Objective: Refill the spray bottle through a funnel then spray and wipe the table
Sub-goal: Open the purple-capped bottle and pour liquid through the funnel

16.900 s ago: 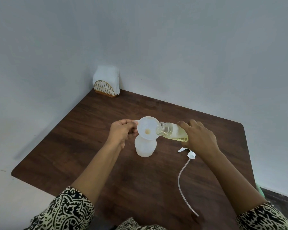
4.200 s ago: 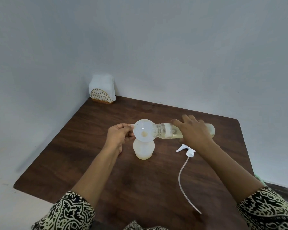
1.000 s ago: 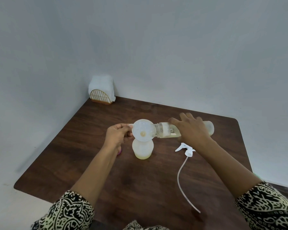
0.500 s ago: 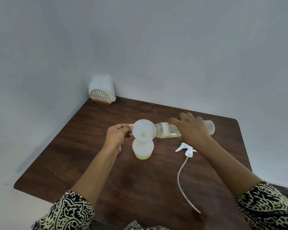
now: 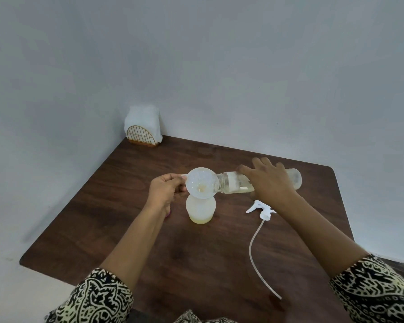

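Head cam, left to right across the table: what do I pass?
Napkin holder → left hand pinching the funnel above the spray bottle → right hand tipping the refill bottle. The trigger head overlaps the right hand's span, so it is left unplaced.

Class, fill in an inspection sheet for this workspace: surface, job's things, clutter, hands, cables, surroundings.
Surface: dark wooden table, no spill visible.
Job's things: funnel sits in the spray bottle, yellowish liquid at its bottom; refill bottle tipped sideways into the funnel; trigger head with its tube lies on the table.
Clutter: napkin holder in far corner.
Hands: left hand steadies the funnel; right hand grips the refill bottle.
Cables: nothing seen.
Surroundings: plain pale walls.
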{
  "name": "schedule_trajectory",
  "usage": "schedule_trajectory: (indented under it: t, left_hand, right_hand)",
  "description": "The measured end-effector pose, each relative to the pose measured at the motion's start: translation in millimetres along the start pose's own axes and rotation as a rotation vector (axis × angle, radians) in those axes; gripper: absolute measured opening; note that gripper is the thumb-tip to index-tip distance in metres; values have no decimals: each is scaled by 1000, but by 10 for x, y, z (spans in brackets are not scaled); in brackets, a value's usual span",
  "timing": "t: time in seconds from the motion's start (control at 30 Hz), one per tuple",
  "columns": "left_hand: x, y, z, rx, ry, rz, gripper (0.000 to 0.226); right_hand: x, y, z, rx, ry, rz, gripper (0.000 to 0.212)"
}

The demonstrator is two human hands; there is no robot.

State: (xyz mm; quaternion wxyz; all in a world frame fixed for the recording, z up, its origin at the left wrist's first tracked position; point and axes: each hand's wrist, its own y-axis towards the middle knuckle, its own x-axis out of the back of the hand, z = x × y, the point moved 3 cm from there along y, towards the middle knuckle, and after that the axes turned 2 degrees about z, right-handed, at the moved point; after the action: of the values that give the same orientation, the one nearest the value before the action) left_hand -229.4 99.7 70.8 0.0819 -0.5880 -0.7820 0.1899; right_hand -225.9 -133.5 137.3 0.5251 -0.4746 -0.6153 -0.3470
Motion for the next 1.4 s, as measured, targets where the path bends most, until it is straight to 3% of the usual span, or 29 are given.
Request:
schedule_trajectory:
  t: [1.4]
  left_hand:
    - [2, -2, 0, 10, 27, -19, 10]
  right_hand:
    - [-10, 22, -14, 14, -9, -1, 61]
